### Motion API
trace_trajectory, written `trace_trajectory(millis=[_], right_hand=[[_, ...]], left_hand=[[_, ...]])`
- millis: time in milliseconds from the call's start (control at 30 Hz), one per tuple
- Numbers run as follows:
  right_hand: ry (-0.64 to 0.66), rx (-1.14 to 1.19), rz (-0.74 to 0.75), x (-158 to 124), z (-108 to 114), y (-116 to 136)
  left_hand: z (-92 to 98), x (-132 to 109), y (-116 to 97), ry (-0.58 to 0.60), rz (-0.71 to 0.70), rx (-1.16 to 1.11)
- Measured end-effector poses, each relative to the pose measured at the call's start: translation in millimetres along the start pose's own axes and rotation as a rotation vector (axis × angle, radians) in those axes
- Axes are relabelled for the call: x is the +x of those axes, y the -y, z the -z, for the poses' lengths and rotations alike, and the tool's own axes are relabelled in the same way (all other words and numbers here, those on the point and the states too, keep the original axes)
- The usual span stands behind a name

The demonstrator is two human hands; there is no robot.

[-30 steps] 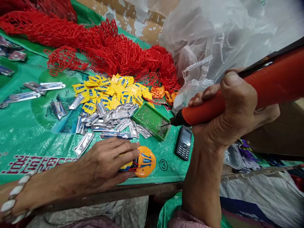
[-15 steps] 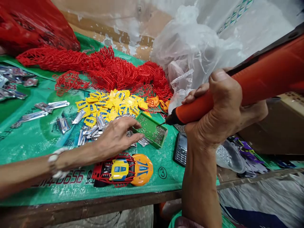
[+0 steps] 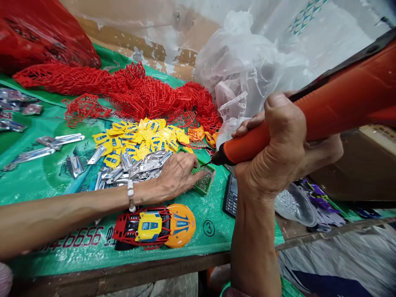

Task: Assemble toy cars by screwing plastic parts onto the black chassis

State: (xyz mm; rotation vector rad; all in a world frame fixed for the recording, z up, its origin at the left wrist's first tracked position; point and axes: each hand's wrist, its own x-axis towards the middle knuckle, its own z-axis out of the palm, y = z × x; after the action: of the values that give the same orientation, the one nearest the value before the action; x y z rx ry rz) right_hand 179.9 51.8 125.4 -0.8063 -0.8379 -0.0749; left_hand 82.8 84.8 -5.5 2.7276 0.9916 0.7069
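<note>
- Two bare hands work close together: our left hand [image 3: 177, 177] reaches into a shallow green plastic tray [image 3: 210, 182], while our right hand [image 3: 278, 144] has its fingers wrapped firmly round a thick orange-red power screwdriver [image 3: 349, 90], its thin dark bit [image 3: 206, 164] angled into the tray.
- Our left fingers curl low over the tiny silvery metal screws [image 3: 203, 180]; we cannot tell whether they pinch one.
- The toy car [image 3: 150, 227], orange-nosed with a yellow hood and red lattice frame, lies unheld near the front edge of the table [image 3: 154, 266], on our side of the left forearm.
- We judge the step in hand to be picking up a screw; the next move would call for steadying one against the bit.
- Our left fingertips are hidden, the screwdriver's rear is cut off, and our right forearm covers part of a dark keypad phone [image 3: 230, 197].
</note>
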Motion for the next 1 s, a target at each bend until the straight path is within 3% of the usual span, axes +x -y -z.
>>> trace_trajectory(millis=[267, 533, 733, 1000], right_hand=[[0.016, -0.009, 0.024, -4.8, -1.0, -7.3], [0.031, -0.008, 0.020, -5.8, 1.5, -9.4], [0.037, -0.110, -0.011, -5.0, 4.0, -6.3], [0.056, -0.104, -0.019, -2.1, 5.9, -4.6]], left_hand=[[3.6, 2.2, -4.5, 0.042, 0.058, -0.116], [6.1, 0.2, -2.2, 0.032, 0.046, -0.147], [15.7, 3.8, -7.7, 0.087, 0.014, -0.208], [12.5, 6.9, 0.3, 0.128, -0.017, -0.099]])
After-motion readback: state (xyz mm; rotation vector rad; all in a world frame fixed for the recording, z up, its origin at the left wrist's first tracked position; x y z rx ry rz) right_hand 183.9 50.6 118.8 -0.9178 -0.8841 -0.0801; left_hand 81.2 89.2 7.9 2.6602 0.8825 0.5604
